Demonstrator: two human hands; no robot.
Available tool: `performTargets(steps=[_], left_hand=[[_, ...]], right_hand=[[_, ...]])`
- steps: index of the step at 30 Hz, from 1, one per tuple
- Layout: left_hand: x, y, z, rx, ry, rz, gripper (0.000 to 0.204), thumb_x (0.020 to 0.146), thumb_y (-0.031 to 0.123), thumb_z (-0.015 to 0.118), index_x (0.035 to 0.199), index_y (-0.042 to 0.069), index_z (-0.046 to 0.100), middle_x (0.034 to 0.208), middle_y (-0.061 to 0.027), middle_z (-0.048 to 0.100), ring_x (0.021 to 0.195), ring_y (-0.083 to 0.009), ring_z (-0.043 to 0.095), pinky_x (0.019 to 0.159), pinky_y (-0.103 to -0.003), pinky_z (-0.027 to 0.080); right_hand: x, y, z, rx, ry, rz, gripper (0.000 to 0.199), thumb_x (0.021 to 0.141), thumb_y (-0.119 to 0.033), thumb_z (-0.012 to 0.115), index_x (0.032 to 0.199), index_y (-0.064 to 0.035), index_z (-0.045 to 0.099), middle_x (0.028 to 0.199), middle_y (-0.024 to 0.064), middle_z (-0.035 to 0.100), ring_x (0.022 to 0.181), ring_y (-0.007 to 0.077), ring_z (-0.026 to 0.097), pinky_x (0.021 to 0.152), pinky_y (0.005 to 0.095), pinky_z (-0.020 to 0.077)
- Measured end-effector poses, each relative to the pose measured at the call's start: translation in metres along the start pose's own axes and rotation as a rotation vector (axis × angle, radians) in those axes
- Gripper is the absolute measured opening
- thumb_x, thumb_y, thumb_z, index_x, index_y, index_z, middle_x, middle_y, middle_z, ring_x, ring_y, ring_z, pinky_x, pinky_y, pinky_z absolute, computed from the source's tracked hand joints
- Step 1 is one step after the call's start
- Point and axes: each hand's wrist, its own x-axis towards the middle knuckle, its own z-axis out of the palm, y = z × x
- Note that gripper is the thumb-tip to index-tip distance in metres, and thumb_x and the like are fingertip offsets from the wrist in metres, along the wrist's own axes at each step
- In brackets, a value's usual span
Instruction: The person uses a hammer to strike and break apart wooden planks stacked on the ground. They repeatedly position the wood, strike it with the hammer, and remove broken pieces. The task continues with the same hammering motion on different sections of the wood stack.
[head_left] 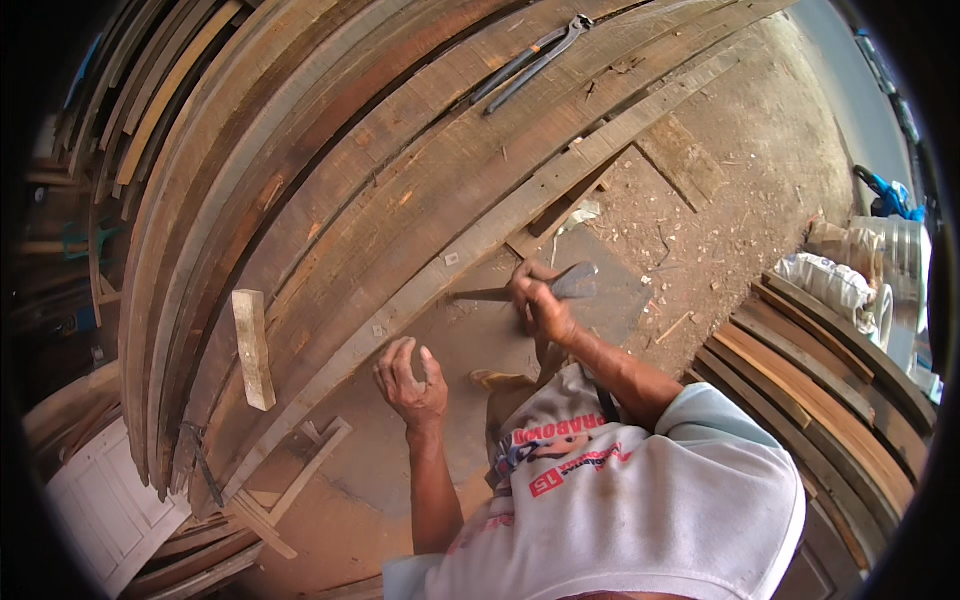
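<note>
My right hand is wrapped round a dark long tool, above the floor beside the stacked planks. One end of it is thin; the other is broader and metallic. Its exact kind is unclear. Over the edge of the nearest plank, my left hand holds nothing, its fingers loosely bent and apart. A short pale wood block lies on the planks to its left. Pincers with dark handles rest on the planks at the far side.
Long boards stacked on the left run from near to far. More boards lie to the right, with white sacks beyond. A white panelled door leans at lower left. Wood scraps and chips litter the floor.
</note>
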Motion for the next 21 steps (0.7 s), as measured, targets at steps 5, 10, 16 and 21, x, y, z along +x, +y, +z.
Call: performTargets(steps=[5, 10, 16, 21], left_hand=[[0.066, -0.010, -0.009, 0.232, 0.202, 0.026, 0.021, 0.101, 0.019, 0.062, 0.117, 0.006, 0.064, 0.115, -0.0140, 0.065, 0.105, -0.0336, 0.063, 0.089, -0.050, 0.048], [0.098, -0.009, 0.019, 0.203, 0.160, -0.039, 0.032, 0.106, 0.026, 0.049, 0.100, 0.002, 0.070, 0.092, -0.0148, 0.067, 0.088, -0.0368, 0.065, 0.080, -0.050, 0.049], [0.095, -0.014, 0.015, 0.251, 0.100, -0.036, 0.033, 0.106, 0.025, 0.047, 0.099, 0.002, 0.069, 0.093, -0.0157, 0.066, 0.089, -0.0375, 0.064, 0.079, -0.050, 0.049], [0.095, -0.013, 0.017, 0.254, 0.101, -0.044, 0.034, 0.106, 0.026, 0.046, 0.099, 0.003, 0.070, 0.093, -0.0160, 0.066, 0.089, -0.0377, 0.065, 0.079, -0.050, 0.050]], right_hand=[[0.090, 0.015, -0.091, 0.156, 0.113, -0.005, 0.029, 0.096, -0.031, 0.054, 0.096, -0.0025, 0.061, 0.087, 0.0067, 0.062, 0.088, 0.0184, 0.059, 0.083, 0.0315, 0.0458], [0.118, 0.029, -0.132, -0.237, 0.372, 0.013, 0.050, 0.097, -0.036, 0.059, 0.126, 0.0048, 0.060, 0.117, 0.0171, 0.067, 0.116, 0.0306, 0.060, 0.106, 0.0400, 0.0439], [0.161, 0.002, -0.101, -0.461, 0.296, 0.034, 0.073, 0.098, -0.051, 0.063, 0.145, 0.0040, 0.050, 0.148, 0.0204, 0.056, 0.136, 0.0338, 0.051, 0.113, 0.0421, 0.0409], [0.216, 0.032, -0.112, -0.493, 0.401, -0.041, 0.074, 0.098, -0.053, 0.063, 0.144, 0.0039, 0.051, 0.146, 0.0203, 0.057, 0.135, 0.0335, 0.053, 0.113, 0.0421, 0.0418]])
